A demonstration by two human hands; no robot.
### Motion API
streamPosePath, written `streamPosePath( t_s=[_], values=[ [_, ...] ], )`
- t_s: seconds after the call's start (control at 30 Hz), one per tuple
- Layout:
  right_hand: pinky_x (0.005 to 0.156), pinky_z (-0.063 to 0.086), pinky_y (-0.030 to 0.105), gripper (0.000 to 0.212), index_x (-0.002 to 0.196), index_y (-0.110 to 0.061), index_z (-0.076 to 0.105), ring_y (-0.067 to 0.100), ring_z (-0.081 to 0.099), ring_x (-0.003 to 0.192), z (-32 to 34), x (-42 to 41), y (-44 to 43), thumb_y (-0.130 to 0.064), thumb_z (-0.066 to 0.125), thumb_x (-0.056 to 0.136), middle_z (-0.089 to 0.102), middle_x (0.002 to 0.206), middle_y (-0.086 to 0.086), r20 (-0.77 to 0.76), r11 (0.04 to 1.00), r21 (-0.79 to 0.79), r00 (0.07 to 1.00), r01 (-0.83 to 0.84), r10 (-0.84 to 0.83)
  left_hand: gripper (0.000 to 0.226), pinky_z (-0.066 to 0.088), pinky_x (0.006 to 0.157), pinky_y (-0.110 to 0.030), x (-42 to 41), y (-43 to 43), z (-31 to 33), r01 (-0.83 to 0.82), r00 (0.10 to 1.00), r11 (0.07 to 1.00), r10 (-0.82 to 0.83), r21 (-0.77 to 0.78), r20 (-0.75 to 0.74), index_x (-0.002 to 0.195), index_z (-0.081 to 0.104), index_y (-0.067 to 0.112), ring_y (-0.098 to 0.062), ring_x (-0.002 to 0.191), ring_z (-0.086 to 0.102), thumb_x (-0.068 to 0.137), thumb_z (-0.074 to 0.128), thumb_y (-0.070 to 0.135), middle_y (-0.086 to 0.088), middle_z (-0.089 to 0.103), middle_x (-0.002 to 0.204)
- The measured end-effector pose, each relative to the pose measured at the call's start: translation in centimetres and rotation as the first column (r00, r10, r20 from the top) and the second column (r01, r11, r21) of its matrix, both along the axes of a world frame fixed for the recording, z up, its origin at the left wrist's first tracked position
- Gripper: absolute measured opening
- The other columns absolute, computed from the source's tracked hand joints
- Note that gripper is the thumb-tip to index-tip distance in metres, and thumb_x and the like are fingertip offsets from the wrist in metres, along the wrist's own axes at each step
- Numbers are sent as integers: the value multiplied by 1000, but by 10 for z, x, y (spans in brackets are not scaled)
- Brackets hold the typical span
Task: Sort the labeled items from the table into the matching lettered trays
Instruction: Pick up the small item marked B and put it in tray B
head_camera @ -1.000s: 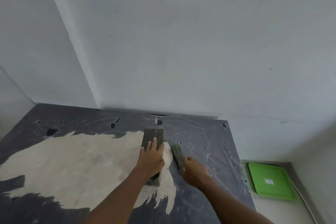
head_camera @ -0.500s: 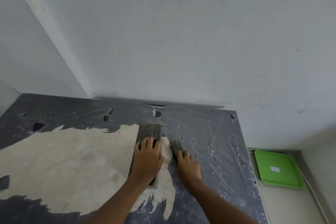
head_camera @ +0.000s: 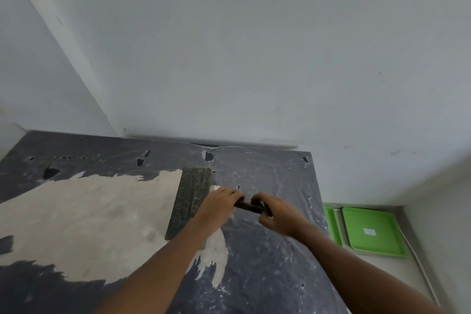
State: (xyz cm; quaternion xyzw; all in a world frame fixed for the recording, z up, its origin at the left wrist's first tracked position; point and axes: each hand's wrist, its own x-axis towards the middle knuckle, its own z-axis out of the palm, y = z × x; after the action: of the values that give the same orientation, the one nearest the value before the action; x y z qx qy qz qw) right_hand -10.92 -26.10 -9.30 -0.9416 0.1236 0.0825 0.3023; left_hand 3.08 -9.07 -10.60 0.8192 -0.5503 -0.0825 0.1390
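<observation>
Covering most of the view, the table (head_camera: pixel 267 262) has a dark torn sheet, and two green trays (head_camera: pixel 372 231) lie on the floor beyond its right edge. A large dark flat item (head_camera: pixel 191 199) lies near the far edge, toward the middle. Just right of it, both hands meet on a small dark item (head_camera: pixel 248 207). The left hand (head_camera: pixel 219 205) pinches one end, the right hand (head_camera: pixel 277 214) curls closed around the other, both arms stretched forward. I judge this is the pick-up step; next its label must be read, then it is carried to the matching tray.
</observation>
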Motion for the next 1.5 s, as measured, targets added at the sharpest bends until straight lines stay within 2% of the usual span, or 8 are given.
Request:
streamPosePath(
  t_s=[0.1, 0.2, 0.4, 0.57, 0.8, 1.0, 1.37, 1.5],
  values=[
    [61, 49, 31, 36, 117, -36, 48, 13, 58, 68, 22, -7, -11, -27, 47, 83, 64, 90, -5, 59, 1000, 6, 998, 4, -5, 34, 50, 97, -33, 3, -10, 23, -46, 967, 998, 34, -42, -253, 130, 57, 16, -21, 108, 62, 97, 56, 10, -6, 65, 122],
    [76, 50, 25, 41, 127, -34, 45, 5, 58, 85, 39, -13, -21, -35, 50, 86, 62, 113, -5, 149, 998, -55, 988, 42, -33, 38, 52, 98, -36, 8, -16, 42, -42, 917, 999, 25, -34, -397, 133, 53, 18, -20, 106, 62, 97, 55, 8, -4, 65, 123],
    [93, 51, 37, 65, 144, -25, 31, 21, 52, 113, 58, -18, -35, -40, 62, 88, 46, 134, 2, 228, 937, -349, 971, 17, 67, 37, 57, 90, -38, 13, -28, 70, -42, 874, 998, 61, 50, -482, 138, 45, 27, -17, 101, 65, 102, 48, 18, 0, 65, 124],
    [96, 48, 40, 49, 135, -18, 45, 24, 52, 115, 69, -18, -37, -29, 62, 90, 55, 129, 4, 304, 861, -505, 945, 55, 118, 34, 55, 87, -29, 15, -32, 84, -32, 837, 997, 66, 73, -543, 137, 46, 29, -15, 104, 64, 104, 44, 24, 5, 62, 119],
    [85, 50, 38, 38, 126, -17, 55, 24, 59, 102, 78, -18, -31, -25, 62, 90, 63, 116, 2, 350, 876, -473, 933, 96, 87, 51, 57, 82, -25, 11, -33, 83, -113, 878, 989, 55, -96, -476, 138, 44, 36, -14, 98, 63, 92, 65, 34, 2, 57, 118],
    [87, 49, 37, 47, 132, -18, 48, 25, 58, 105, 65, -24, -23, -31, 60, 89, 61, 121, 3, 288, 881, -453, 958, 133, 4, 38, 55, 86, -23, 0, -35, 70, -16, 959, 958, -66, -285, -275, 122, 60, 13, -11, 100, 58, 86, 72, 9, -2, 56, 114],
    [80, 52, 38, 40, 125, -22, 51, 24, 58, 105, 45, -76, -41, -31, 62, 87, 61, 117, 1, 270, 893, -405, 959, 198, -90, 38, 56, 82, -19, -50, -69, 49, 11, 932, 964, -106, -264, -347, 122, 60, 19, -10, 99, 60, 86, 72, 13, 2, 56, 112],
    [85, 51, 41, 50, 129, -19, 51, 28, 57, 109, 44, -120, -75, -31, 66, 84, 61, 122, 4, 263, 883, -426, 961, 199, -90, 41, 50, 81, -10, -95, -105, 46, -17, 931, 972, -70, -236, -357, 123, 60, 21, -8, 99, 61, 85, 74, 16, 5, 56, 111]
  ],
)
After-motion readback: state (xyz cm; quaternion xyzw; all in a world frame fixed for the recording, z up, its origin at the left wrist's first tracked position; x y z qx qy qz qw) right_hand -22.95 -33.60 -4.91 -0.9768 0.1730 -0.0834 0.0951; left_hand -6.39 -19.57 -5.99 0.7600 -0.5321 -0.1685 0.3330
